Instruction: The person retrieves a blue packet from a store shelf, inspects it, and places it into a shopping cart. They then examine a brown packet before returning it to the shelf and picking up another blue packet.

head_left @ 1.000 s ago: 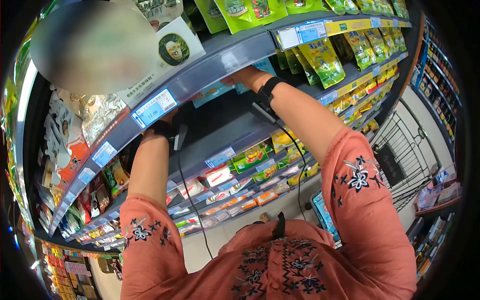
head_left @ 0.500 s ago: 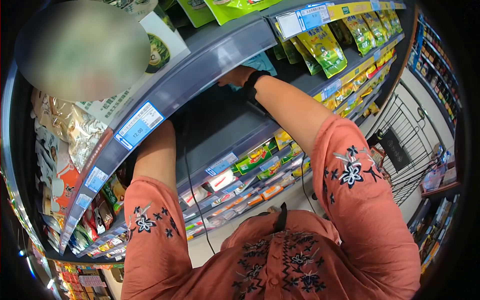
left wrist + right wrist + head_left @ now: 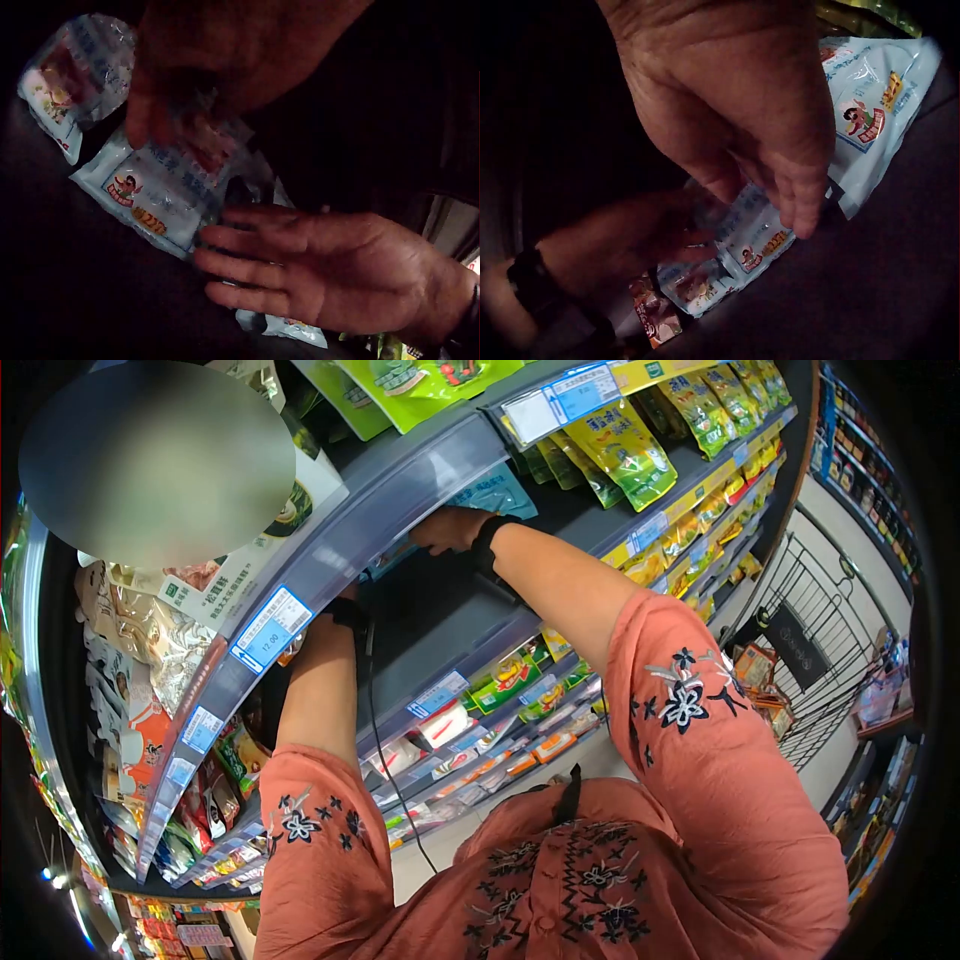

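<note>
A dark grey supermarket shelf [image 3: 420, 625] holds a row of packets beneath an upper ledge, with a black wire shopping cart [image 3: 830, 670] behind the shopper's coral embroidered blouse [image 3: 690, 760]. The right hand [image 3: 337, 277] is open, palm showing, its straight fingers at one end of a flat, light-blue, glossy plastic packet [image 3: 154, 199]. The left hand [image 3: 240, 60] reaches over the packet's other end, a finger pointing down; whether it grips cannot be told in the dim light. The packet lies on the shelf between similar pale-blue ones, its crinkled face bearing blue lettering, a food picture, a small cartoon figure [image 3: 124, 189] and a smaller orange label [image 3: 150, 220].
</note>
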{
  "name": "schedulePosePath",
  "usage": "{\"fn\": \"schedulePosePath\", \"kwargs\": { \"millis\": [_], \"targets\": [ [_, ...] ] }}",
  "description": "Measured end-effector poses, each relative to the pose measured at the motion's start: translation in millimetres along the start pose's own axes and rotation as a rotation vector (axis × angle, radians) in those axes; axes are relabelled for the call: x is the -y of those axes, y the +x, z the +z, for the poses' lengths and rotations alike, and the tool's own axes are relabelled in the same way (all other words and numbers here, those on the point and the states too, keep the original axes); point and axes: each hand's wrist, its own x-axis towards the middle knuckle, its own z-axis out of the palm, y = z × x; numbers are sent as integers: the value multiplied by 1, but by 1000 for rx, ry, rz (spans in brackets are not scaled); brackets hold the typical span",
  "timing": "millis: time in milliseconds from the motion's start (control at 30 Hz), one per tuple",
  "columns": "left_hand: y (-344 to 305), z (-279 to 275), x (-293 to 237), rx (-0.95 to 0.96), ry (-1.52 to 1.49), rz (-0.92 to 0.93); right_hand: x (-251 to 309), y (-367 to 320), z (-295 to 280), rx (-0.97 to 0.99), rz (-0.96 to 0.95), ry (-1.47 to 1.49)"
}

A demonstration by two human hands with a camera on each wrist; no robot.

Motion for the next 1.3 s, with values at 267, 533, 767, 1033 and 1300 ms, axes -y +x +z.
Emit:
{"fn": "schedulePosePath", "kwargs": {
  "millis": [267,533,767,1033,1300],
  "targets": [
    [-9,36,-20,11,220,39,5,-18,-3,49,397,1009],
    [-115,109,-68,462,603,63,124,-170,-97,-169,359,1614],
    [-316,240,-28,666,321,50,197,-356,-62,-389,601,1722],
    [-395,338,91,809,105,-409,269,-529,16,-697,1350,1647],
    [-407,361,110,888,204,-437,250,-624,57,-835,1682,1582]
  ]
}}
